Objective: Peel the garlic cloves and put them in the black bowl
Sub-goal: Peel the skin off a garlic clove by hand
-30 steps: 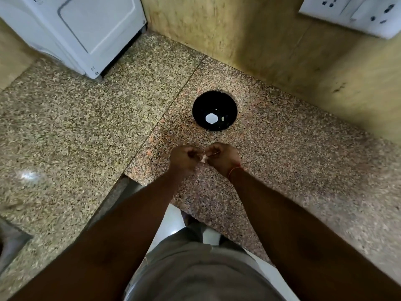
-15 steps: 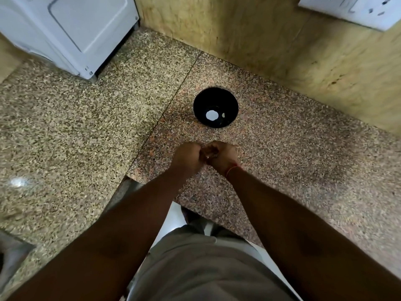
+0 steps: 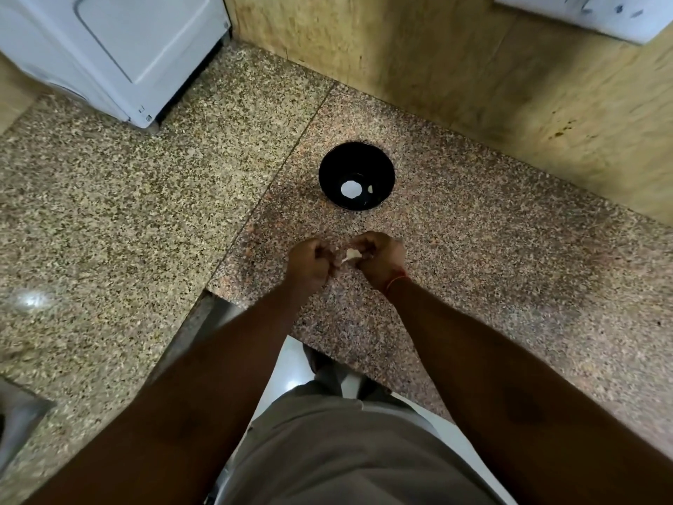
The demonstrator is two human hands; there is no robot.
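Pale garlic clove (image 3: 352, 254) pinched between curled left hand (image 3: 309, 262), right hand (image 3: 378, 257).

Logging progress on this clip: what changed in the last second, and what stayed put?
The hands have drawn slightly apart, so the pale garlic clove shows again at the right hand; half a second ago they hid it. The left hand remains curled beside it. Both still work the clove; nothing released. The bowl and its contents are unchanged.
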